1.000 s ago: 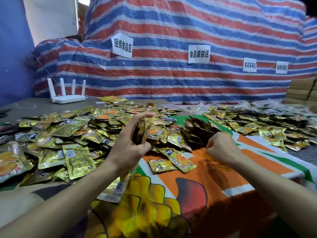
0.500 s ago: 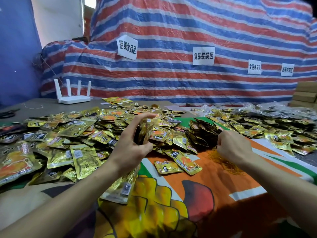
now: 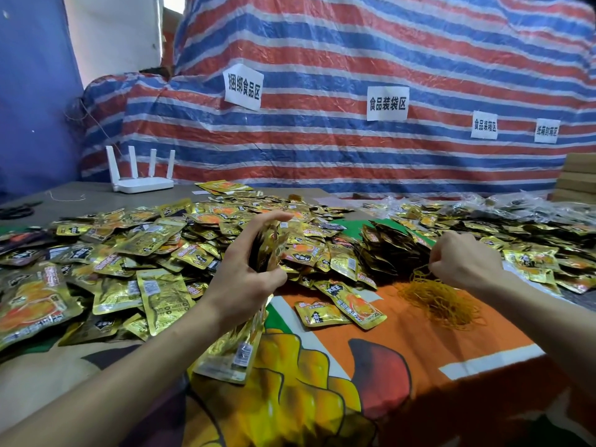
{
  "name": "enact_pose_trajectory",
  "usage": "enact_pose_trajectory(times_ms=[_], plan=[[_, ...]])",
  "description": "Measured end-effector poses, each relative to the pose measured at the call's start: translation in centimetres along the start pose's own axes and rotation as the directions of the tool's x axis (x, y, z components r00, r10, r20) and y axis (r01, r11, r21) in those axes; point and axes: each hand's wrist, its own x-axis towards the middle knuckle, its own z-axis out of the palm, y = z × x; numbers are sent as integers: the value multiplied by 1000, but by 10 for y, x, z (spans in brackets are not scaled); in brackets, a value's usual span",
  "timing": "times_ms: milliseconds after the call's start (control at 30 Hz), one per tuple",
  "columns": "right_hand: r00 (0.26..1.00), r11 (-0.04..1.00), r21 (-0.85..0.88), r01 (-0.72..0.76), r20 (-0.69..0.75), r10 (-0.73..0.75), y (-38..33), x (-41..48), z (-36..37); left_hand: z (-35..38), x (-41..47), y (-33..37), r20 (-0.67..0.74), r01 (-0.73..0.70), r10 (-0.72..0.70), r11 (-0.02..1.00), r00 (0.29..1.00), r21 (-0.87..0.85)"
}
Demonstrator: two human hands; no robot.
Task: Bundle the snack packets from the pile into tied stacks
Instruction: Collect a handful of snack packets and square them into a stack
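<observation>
A printed cloth (image 3: 322,391) in orange, yellow and green covers the near edge of the surface. Just inside that edge, under the left wrist, lies a single gold packet (image 3: 230,356), its barcode end towards the viewer. Above it the left hand (image 3: 248,280) is clamped on a stack of packets (image 3: 270,245), held on edge between thumb and fingers, with the forefinger stretched over its top. To the right, two loose packets (image 3: 342,306) lie overlapping on the orange part of the cloth.

The hands are well apart. The right hand (image 3: 464,262) hangs over the right side of the cloth with its fingers curled, pinching a few strands drawn up from the heap of rubber bands (image 3: 443,303) that lies just below and in front of it.

Between the two hands and a little farther back sits a dark cluster of packets standing on edge (image 3: 390,250). The pile of snack packets (image 3: 129,250) spreads across the left half of the surface to its left edge, all gold foil with orange print. Another spread of packets (image 3: 532,230), some in clear bags, runs to the right edge.

Near the far left corner a white router (image 3: 142,182) stands on bare grey top. At the far right, cardboard boxes (image 3: 579,179) are stacked. Behind everything hangs a red, white and blue striped tarp (image 3: 354,156) bearing four paper labels (image 3: 242,87).
</observation>
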Motion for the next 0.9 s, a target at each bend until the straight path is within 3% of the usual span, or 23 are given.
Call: enact_pose_trajectory(times_ms=[500, 567, 700, 800, 900], plan=[[985, 990, 105, -90, 155, 73, 20, 3, 12, -2, -2, 2, 10, -2, 2, 999, 1000, -35], [977, 991, 133, -31, 213, 2, 20, 3, 10, -2, -2, 0, 17, 4, -4, 999, 1000, -37], [893, 985, 95, 144, 416, -171, 14, -5, 7, -1, -3, -2, 29, 5, -4, 1000, 1000, -29], [896, 981, -19, 192, 412, -167, 12, -11, 15, 2, -2, -3, 33, 6, -5, 1000, 999, -27], [918, 982, -10, 189, 357, -173, 11, -12, 14, 3, -1, -2, 50, -1, 2, 1000, 999, -16]])
